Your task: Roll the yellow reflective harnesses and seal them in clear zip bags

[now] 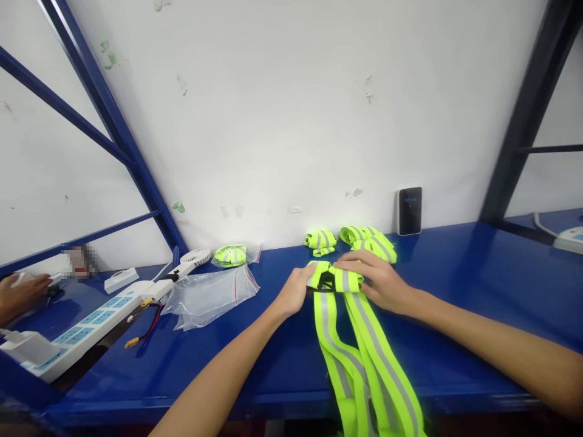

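Observation:
A neon yellow reflective strap (382, 358) with grey stripes lies over the blue table, its long bands hanging past the front edge. At its upper end, my left hand (295, 290) is closed on the left side of a folded section with a dark part in the middle. My right hand (380, 279) grips the other side of that fold, fingers bent over the band. Just behind the hands sit a small rolled reflective strap (320, 238) and a looser bundle of reflective strap (371, 240), near the wall.
Left of my hands lie clear zip bags (209, 294), a bagged strap (231, 255), a white handheld fan (195, 258), a power strip (91, 325) and a cable with yellow connectors (146, 328). A black-screened device (409, 210) stands by the wall. Another person's hand (20, 294) shows far left.

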{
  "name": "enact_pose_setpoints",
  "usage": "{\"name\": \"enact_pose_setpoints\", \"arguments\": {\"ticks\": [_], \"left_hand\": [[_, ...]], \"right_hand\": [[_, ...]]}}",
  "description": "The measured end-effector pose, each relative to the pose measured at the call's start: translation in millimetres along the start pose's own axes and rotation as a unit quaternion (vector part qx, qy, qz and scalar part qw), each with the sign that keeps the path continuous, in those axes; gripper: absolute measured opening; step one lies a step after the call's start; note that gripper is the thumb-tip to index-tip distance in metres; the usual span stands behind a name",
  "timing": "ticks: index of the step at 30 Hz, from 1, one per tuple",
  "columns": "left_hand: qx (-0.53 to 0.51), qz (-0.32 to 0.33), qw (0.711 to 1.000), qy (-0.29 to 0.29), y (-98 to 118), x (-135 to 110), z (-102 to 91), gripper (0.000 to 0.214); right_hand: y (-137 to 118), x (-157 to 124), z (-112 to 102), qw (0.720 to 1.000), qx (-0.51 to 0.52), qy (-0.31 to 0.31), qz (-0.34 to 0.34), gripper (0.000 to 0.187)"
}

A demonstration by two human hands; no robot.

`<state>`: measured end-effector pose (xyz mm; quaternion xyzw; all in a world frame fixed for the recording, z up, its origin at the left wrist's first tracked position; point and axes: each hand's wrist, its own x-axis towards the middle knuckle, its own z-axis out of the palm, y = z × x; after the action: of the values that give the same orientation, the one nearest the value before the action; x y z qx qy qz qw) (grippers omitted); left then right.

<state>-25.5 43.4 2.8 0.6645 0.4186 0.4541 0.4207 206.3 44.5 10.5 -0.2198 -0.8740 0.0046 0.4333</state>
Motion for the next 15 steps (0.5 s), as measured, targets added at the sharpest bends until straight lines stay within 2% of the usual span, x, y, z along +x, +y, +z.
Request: {"name": "enact_pose_setpoints", "arguments": {"ticks": [2, 3, 4, 6, 8, 10, 12, 15], "left_hand": [[0.064, 0.04, 0.994, 0.078, 4, -1, -3.5, 0.059], [0.099, 0.065, 0.987, 0.109, 6, -1, -6.5, 0.059], [0.133, 0.093, 0.979, 0.122, 9, -2, -9.9, 0.056], [0.196, 0.149, 0.966, 0.08, 12, -3, -16.3, 0.052], [0.246, 0.185, 0.951, 0.029, 12, -3, -20.0, 0.052], [0.269, 0.194, 0.943, 0.01, 11, -3, -20.4, 0.047], [0.252, 0.181, 0.95, 0.003, 9, -3, -18.8, 0.041], [0.151, 0.148, 0.976, -0.048, 6, -2, -15.0, 0.044]], "right_hand": [[-3, 0, 4, 0.996, 0.024, 0.023, 0.081, 0.019], [-5, 1, 6, 0.987, 0.04, 0.041, 0.148, 0.017], [-7, 2, 9, 0.973, 0.062, 0.06, 0.216, 0.024], [-11, 5, 13, 0.935, 0.143, 0.088, 0.312, 0.029], [-14, 8, 15, 0.894, 0.268, 0.097, 0.346, 0.027], [-16, 10, 17, 0.846, 0.384, 0.1, 0.357, 0.033], [-16, 10, 18, 0.793, 0.466, 0.099, 0.381, 0.033], [-17, 10, 19, 0.721, 0.538, 0.081, 0.429, 0.024]]}}
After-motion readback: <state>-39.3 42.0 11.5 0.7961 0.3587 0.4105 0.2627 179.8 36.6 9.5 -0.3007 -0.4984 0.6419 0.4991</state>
